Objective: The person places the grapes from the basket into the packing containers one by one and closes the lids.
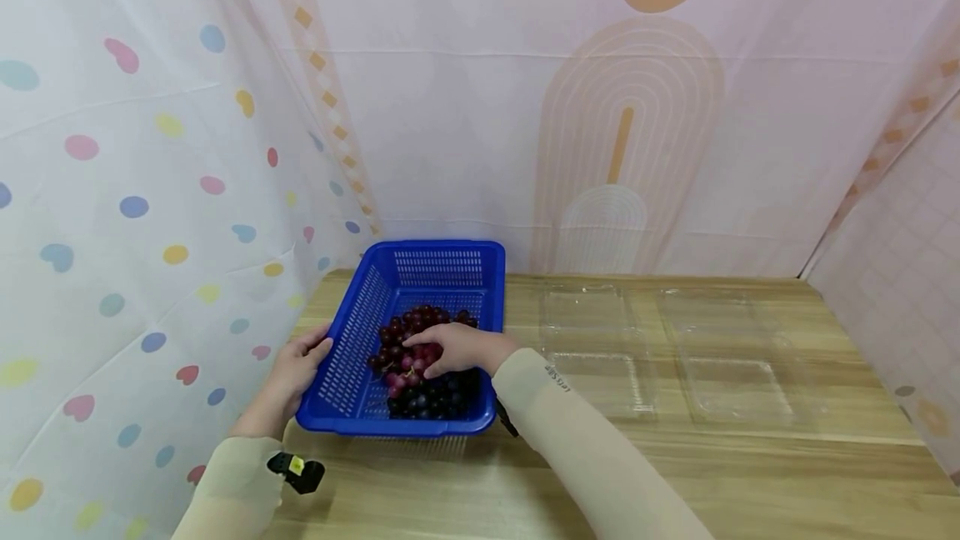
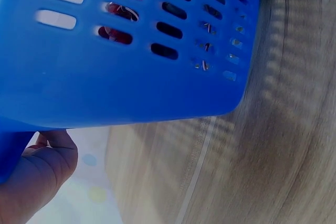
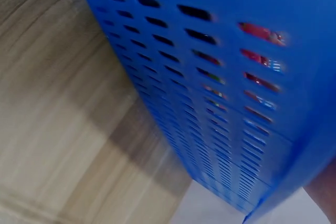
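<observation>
A blue plastic basket (image 1: 390, 426) with slotted walls stands on the wooden table and holds several bunches of grapes. Dark red grapes (image 1: 393, 332) lie toward its back, pinkish-red grapes (image 1: 405, 375) in the middle and black grapes (image 1: 427, 401) at the front. My left hand (image 1: 295, 369) grips the basket's left rim; the left wrist view shows that hand (image 2: 44, 169) curled at the rim's underside. Reaching over the right rim, my right hand (image 1: 459, 346) has its thumb and fingers spread at the pinkish-red bunch. The right wrist view mostly shows the basket's outer wall (image 3: 247, 3).
To the right of the basket lie clear plastic containers (image 1: 647, 382), with more clear containers (image 1: 780, 382) farther right. A patterned curtain (image 1: 465, 132) hangs behind the table, and a dotted curtain (image 1: 150, 290) hangs close along the left side.
</observation>
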Tool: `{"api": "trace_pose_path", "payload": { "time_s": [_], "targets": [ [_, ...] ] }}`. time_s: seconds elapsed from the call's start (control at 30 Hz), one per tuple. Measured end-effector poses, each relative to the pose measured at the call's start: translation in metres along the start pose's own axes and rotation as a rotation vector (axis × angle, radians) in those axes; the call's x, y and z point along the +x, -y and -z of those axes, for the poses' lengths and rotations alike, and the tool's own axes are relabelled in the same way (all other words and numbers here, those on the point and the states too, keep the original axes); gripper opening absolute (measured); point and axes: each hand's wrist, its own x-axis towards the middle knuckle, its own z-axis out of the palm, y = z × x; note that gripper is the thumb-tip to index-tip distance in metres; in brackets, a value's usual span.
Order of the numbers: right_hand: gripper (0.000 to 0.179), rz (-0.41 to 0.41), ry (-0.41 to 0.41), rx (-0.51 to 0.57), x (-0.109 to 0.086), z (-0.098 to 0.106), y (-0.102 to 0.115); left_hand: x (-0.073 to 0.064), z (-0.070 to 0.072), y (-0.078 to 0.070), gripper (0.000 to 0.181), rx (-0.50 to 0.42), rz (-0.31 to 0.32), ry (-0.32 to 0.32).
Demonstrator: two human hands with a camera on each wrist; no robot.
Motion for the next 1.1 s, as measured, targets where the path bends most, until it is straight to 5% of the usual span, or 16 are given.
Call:
{"api": "trace_pose_path", "payload": {
  "time_s": [0.2,0.5,1.1],
  "targets": [
    [0.055,0.018,-0.001,-0.115,0.002,-0.009,-0.002,0.0,0.0,0.0,0.053,0.003,0.008,-0.002],
    [0.053,-0.072,-0.009,-0.282,0.005,-0.019,0.001,0.0,0.0,0.0,0.052,0.006,0.007,-0.002],
    [0.045,-0.071,-0.071,-0.294,0.008,-0.026,-0.001,0.002,-0.002,0.003,0.052,-0.006,-0.005,-0.012]
  ]
}}
